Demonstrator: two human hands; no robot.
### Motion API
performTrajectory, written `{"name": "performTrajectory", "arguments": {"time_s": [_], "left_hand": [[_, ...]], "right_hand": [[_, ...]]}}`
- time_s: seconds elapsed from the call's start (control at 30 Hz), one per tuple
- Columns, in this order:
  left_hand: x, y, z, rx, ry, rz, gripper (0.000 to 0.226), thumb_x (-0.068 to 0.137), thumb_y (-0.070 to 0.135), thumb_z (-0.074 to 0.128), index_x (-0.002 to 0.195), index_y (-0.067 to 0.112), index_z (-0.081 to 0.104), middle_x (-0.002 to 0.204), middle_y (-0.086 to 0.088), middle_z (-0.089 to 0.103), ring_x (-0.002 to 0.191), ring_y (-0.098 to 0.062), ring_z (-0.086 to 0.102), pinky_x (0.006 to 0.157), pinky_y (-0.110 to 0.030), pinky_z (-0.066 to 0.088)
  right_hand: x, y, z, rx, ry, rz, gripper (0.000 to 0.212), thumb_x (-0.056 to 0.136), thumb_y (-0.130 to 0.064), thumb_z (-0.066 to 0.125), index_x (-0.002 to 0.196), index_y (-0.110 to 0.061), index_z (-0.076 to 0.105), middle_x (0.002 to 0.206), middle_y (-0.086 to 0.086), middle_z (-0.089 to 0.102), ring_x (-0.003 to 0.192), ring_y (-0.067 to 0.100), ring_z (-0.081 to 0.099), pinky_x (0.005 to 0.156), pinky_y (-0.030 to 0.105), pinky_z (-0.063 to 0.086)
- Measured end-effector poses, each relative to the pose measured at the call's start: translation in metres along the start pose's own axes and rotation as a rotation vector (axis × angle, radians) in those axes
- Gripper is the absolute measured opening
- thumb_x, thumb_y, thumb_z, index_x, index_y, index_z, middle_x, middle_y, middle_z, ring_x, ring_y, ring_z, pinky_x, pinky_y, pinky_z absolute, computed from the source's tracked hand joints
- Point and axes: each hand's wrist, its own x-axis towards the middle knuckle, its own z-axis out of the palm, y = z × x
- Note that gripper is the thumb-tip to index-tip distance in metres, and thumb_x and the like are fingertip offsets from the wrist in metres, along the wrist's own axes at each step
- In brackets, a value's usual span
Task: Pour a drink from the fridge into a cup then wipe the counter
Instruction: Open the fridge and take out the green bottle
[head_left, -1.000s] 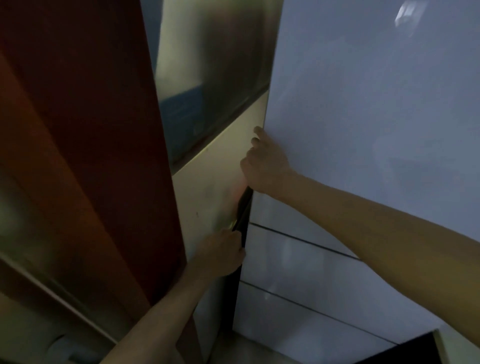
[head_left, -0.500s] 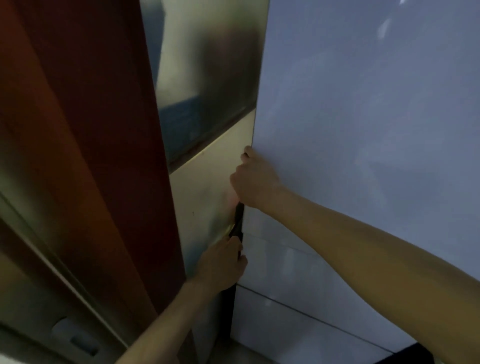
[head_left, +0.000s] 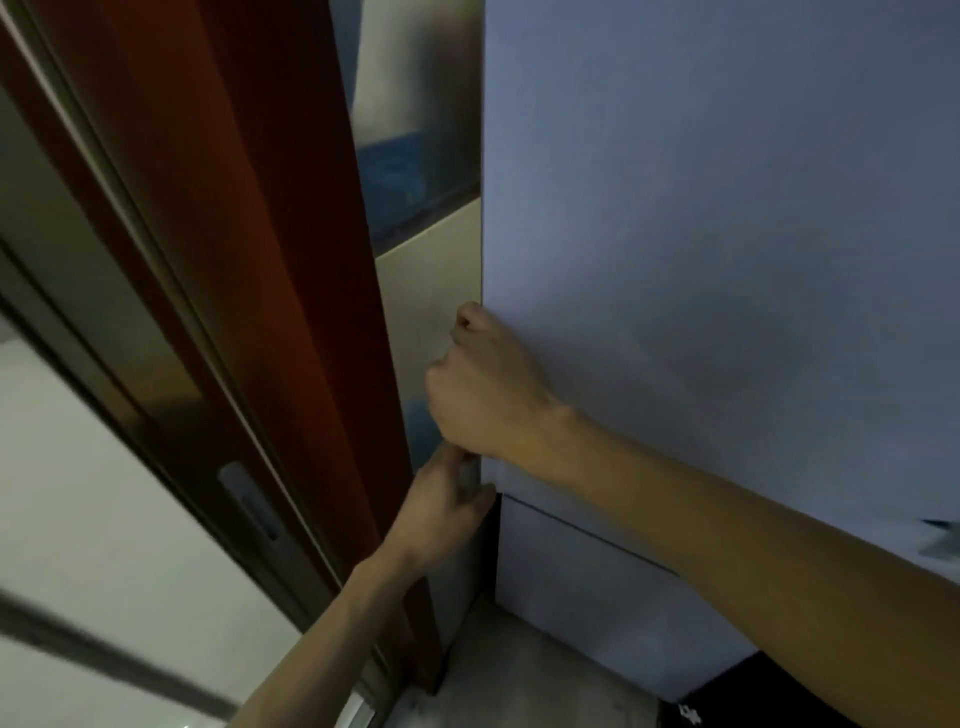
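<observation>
A tall pale grey fridge door (head_left: 701, 234) fills the right half of the view, with lower drawer fronts (head_left: 597, 597) beneath it. My right hand (head_left: 488, 395) is curled around the door's left edge. Just below it, my left hand (head_left: 441, 509) grips the same edge at the door's bottom corner, where a dark gap shows. No drink, cup or counter is in view.
A dark red-brown door frame (head_left: 270, 260) stands close on the left, with a sliding glass door and its recessed handle (head_left: 249, 504) beyond. A beige wall panel (head_left: 431, 291) lies between frame and fridge. Tiled floor (head_left: 519, 670) shows at the fridge's foot.
The view has shifted so both hands sit lower in the frame. My left hand has moved up until it nearly touches my right hand at the door edge.
</observation>
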Motion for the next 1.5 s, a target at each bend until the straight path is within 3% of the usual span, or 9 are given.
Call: {"name": "performTrajectory", "arguments": {"time_s": [0.2, 0.3, 0.47, 0.63, 0.73, 0.87, 1.1, 1.33, 1.5], "left_hand": [[-0.044, 0.008, -0.010, -0.031, -0.016, 0.071, 0.042, 0.092, 0.016, 0.059, 0.114, 0.049, 0.042, 0.117, 0.024, 0.052, 0.110, 0.003, 0.055, 0.088, -0.020, 0.052], [-0.062, 0.015, -0.018, -0.052, -0.042, 0.152, 0.049, 0.092, 0.009, 0.057, 0.110, 0.052, 0.042, 0.109, 0.034, 0.048, 0.099, 0.017, 0.052, 0.080, -0.010, 0.049], [-0.080, -0.001, -0.019, -0.061, -0.131, 0.199, 0.053, 0.082, 0.027, 0.048, 0.135, 0.022, 0.054, 0.126, 0.005, 0.061, 0.110, -0.004, 0.058, 0.090, -0.030, 0.053], [-0.098, -0.014, -0.029, -0.042, -0.250, 0.319, 0.050, 0.089, 0.016, 0.052, 0.139, 0.020, 0.050, 0.128, 0.014, 0.054, 0.114, -0.004, 0.055, 0.086, -0.015, 0.052], [-0.109, -0.015, -0.035, -0.009, -0.309, 0.392, 0.051, 0.092, 0.015, 0.054, 0.142, 0.019, 0.046, 0.134, 0.006, 0.054, 0.115, -0.006, 0.054, 0.088, -0.021, 0.052], [-0.119, -0.009, -0.035, 0.026, -0.377, 0.469, 0.051, 0.091, 0.018, 0.055, 0.142, 0.020, 0.045, 0.135, 0.000, 0.055, 0.114, -0.010, 0.056, 0.093, -0.031, 0.051], [-0.122, 0.024, -0.023, 0.122, -0.417, 0.649, 0.040, 0.095, 0.023, 0.052, 0.134, 0.016, 0.051, 0.131, 0.000, 0.055, 0.114, -0.012, 0.054, 0.092, -0.021, 0.043], [-0.091, 0.062, -0.022, 0.251, -0.393, 0.693, 0.027, 0.093, 0.018, 0.055, 0.119, 0.014, 0.059, 0.108, -0.002, 0.062, 0.089, -0.014, 0.058, 0.082, -0.028, 0.049], [-0.074, 0.088, -0.023, 0.467, -0.394, 0.680, 0.022, 0.094, 0.025, 0.053, 0.111, 0.016, 0.063, 0.106, 0.000, 0.062, 0.096, -0.016, 0.059, 0.085, -0.030, 0.049]], "right_hand": [[-0.025, -0.033, -0.042, 0.065, -0.056, 0.051, 0.039, 0.092, -0.016, 0.044, 0.055, -0.016, 0.031, 0.053, 0.001, 0.033, 0.070, 0.019, 0.041, 0.111, 0.046, 0.021], [-0.033, -0.040, -0.063, -0.018, 0.000, 0.098, 0.036, 0.093, -0.020, 0.044, 0.057, -0.015, 0.040, 0.061, 0.002, 0.049, 0.087, 0.022, 0.051, 0.114, 0.047, 0.018], [-0.052, -0.052, -0.078, -0.180, -0.040, 0.176, 0.027, 0.084, -0.015, 0.049, 0.068, -0.011, 0.069, 0.069, 0.009, 0.066, 0.079, 0.027, 0.054, 0.103, 0.046, 0.035], [-0.078, -0.079, -0.089, -0.273, 0.018, 0.317, 0.017, 0.071, -0.007, 0.057, 0.058, -0.005, 0.066, 0.062, 0.014, 0.061, 0.071, 0.031, 0.053, 0.093, 0.044, 0.043], [-0.100, -0.100, -0.096, -0.327, 0.063, 0.423, 0.020, 0.076, -0.009, 0.055, 0.059, -0.005, 0.064, 0.062, 0.013, 0.059, 0.072, 0.030, 0.051, 0.094, 0.042, 0.039], [-0.125, -0.127, -0.111, -0.377, 0.017, 0.569, 0.030, 0.083, -0.011, 0.045, 0.059, -0.003, 0.063, 0.060, 0.013, 0.057, 0.071, 0.030, 0.048, 0.088, 0.045, 0.039], [-0.168, -0.143, -0.138, -0.376, -0.074, 0.618, 0.024, 0.083, -0.015, 0.050, 0.065, -0.007, 0.063, 0.064, 0.012, 0.060, 0.072, 0.031, 0.051, 0.083, 0.045, 0.041], [-0.199, -0.146, -0.120, -0.133, -0.187, 0.704, 0.011, 0.072, -0.018, 0.066, 0.073, -0.007, 0.064, 0.069, 0.011, 0.060, 0.068, 0.031, 0.056, 0.069, 0.040, 0.048], [-0.217, -0.139, -0.101, 0.041, -0.313, 0.878, 0.034, 0.091, -0.025, 0.046, 0.118, -0.007, 0.056, 0.114, 0.012, 0.058, 0.100, 0.030, 0.056, 0.083, 0.041, 0.043]]}}
